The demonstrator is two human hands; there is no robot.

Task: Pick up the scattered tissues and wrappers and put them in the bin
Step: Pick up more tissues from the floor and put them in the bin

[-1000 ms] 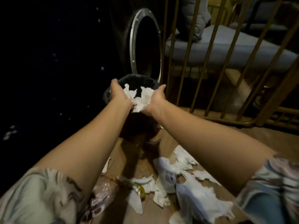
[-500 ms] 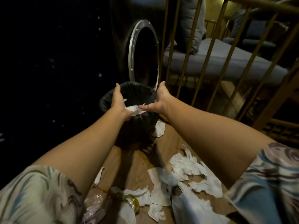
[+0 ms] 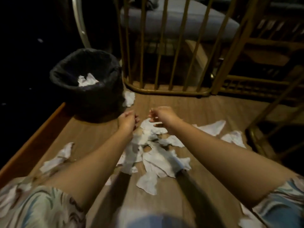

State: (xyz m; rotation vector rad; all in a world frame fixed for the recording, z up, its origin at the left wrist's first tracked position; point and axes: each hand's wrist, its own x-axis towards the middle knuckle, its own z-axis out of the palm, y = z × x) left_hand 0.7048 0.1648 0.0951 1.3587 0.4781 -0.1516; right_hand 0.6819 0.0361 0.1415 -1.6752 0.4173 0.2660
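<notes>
A small bin [image 3: 85,89] lined with a black bag stands on the wooden floor at the upper left, with crumpled white tissue [image 3: 87,80] inside it. A heap of torn white tissues [image 3: 156,153] lies on the floor in the middle. My left hand [image 3: 127,120] hovers just right of the bin's base, fingers curled, holding nothing. My right hand [image 3: 162,115] hangs above the far end of the heap, fingers loosely apart and empty. More tissue pieces lie at the left [image 3: 57,158], at the right [image 3: 212,127] and behind the bin [image 3: 129,97].
A golden barred gate [image 3: 164,91] stands right behind the tissues, with a grey cushioned seat [image 3: 181,22] beyond it. A wooden skirting edge [image 3: 32,139] runs along the left. A metal-rimmed round object [image 3: 80,22] rises behind the bin. Rattan furniture legs [image 3: 263,137] are at the right.
Both hands let the tissue wad drop into the bin, then pulled back and down to the heap on the floor. The view tilted down.
</notes>
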